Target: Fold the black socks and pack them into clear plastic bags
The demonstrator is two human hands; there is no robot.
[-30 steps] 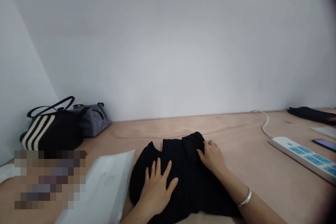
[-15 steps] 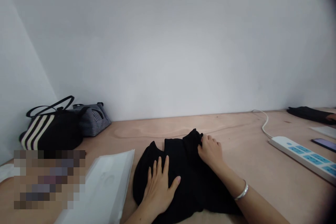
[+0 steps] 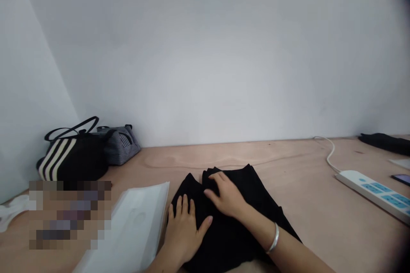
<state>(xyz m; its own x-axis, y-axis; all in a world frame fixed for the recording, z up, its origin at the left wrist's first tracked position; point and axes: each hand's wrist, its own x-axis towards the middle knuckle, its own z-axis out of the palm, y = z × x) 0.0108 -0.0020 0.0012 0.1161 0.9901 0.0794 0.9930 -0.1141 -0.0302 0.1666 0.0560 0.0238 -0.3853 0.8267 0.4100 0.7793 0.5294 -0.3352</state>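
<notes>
The left hand [image 3: 184,230] lies flat and open, fingers spread, on a folded black garment [image 3: 233,243] near the front of the plywood tabletop [image 3: 307,187]. The right hand [image 3: 226,196] rests on the garment's upper fold with fingers loosely curved; whether that grip pinches the cloth cannot be told. A white plastic sleeve [image 3: 134,226] lies just left of the garment, and a white power strip [image 3: 374,194] lies well to the right.

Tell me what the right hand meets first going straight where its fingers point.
The fold of the black garment, just past the right hand; the left hand lies just below that line, depth unclear.
</notes>
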